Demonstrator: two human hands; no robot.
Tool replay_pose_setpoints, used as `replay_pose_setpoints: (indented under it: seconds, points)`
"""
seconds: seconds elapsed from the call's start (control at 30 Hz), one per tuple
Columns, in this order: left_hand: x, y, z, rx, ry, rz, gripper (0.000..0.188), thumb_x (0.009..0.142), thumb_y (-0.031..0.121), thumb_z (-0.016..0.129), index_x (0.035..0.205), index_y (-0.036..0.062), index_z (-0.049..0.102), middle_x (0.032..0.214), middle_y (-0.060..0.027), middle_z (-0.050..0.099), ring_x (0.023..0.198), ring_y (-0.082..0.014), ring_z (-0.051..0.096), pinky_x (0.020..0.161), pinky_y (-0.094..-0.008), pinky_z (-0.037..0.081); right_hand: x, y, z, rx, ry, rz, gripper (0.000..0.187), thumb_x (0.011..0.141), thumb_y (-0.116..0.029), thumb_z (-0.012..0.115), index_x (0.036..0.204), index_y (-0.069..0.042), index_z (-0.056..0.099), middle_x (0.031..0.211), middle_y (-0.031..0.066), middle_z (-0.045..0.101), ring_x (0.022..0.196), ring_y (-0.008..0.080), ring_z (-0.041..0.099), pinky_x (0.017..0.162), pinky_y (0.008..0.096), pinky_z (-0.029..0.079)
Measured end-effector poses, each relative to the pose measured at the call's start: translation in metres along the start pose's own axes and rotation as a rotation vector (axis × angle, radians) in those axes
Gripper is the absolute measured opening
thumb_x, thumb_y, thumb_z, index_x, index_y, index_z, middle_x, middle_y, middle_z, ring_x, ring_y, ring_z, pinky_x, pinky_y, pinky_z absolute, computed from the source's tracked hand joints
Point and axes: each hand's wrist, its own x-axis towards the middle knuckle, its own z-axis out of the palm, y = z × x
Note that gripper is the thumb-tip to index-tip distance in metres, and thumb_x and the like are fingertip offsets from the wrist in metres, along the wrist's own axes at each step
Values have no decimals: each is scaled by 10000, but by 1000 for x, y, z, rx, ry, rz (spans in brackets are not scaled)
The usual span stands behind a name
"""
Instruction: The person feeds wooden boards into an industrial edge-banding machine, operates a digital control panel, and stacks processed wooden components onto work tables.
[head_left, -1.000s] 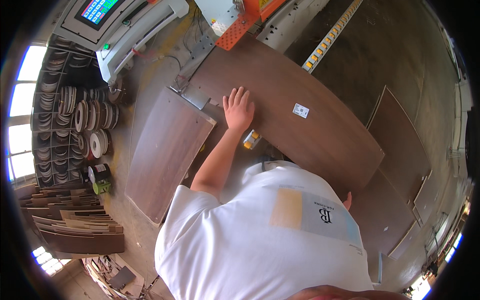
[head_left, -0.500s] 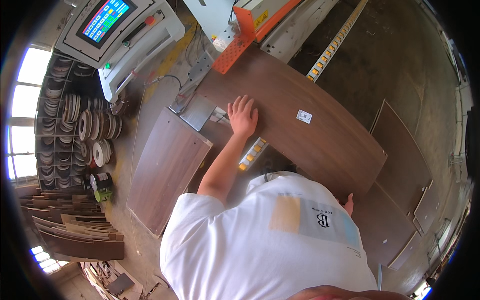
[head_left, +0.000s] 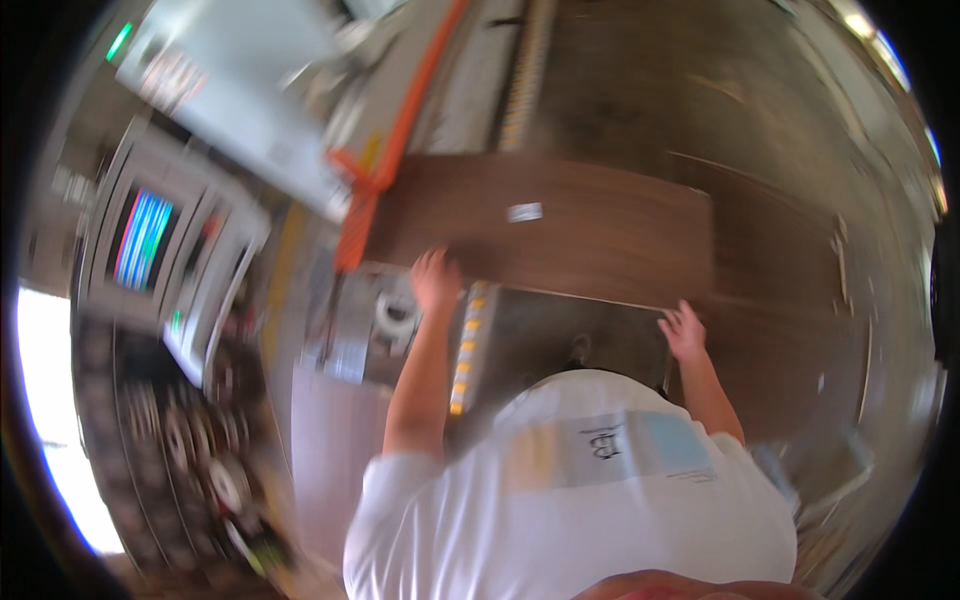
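A long dark-brown wood-grain board (head_left: 600, 235) lies across in front of me, with a small white label (head_left: 525, 212) on its top. Its left end is by the orange machine guard (head_left: 362, 215). My left hand (head_left: 437, 280) rests at the board's near edge toward the left end, fingers stretched out and somewhat blurred. At the near right corner is my right hand (head_left: 683, 330), its fingers apart and nearest the board's edge; whether they touch it is hard to tell. Neither hand is closed round anything.
Yellow-wheeled roller strips (head_left: 465, 350) run beneath the board. Brown boards (head_left: 775, 365) lie to the right, another lighter-looking board (head_left: 335, 440) to the left. A control panel with a lit screen (head_left: 145, 240) and rolls of edging (head_left: 230, 483) stand at the left.
The view has swung, so the board now lies nearly level across it and the panel sits lower left. My right hand has come out from beside my body to the board's near right corner.
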Motion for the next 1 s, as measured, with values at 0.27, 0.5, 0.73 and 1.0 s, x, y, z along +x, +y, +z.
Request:
replay_pose_setpoints:
  seconds: [0.27,0.5,0.73,1.0]
  points:
    - [-97,76,-6,-489,-410,62,313,923,170,669,1218,66,668,1099,-137,702,1038,-312,661,901,-428,515,-60,62,-47,-1283,-115,-284,476,924,-428,674,1239,-73,638,1211,136,684,1133,267,651,896,401,541]
    - [-109,142,-23,-800,-843,307,172,990,56,609,1127,-9,691,914,-97,735,791,-125,688,733,-275,560,-153,246,-276,-1388,19,-11,431,949,-402,585,1232,-96,694,1234,182,689,1153,385,628,1006,466,480]
    - [-1,306,-158,-1069,-629,653,118,966,35,648,1072,12,694,1001,-87,721,845,-133,669,757,-277,552,-290,300,-328,-1093,276,214,380,926,-352,626,1226,-130,697,1173,188,709,1106,358,657,967,452,495]
    - [22,437,-382,-1402,-171,1398,274,856,253,666,971,10,616,819,-79,634,693,-188,595,716,-431,477,-298,346,-388,-1132,331,135,376,917,-354,647,1227,-148,699,1170,184,710,1105,338,663,961,442,497]
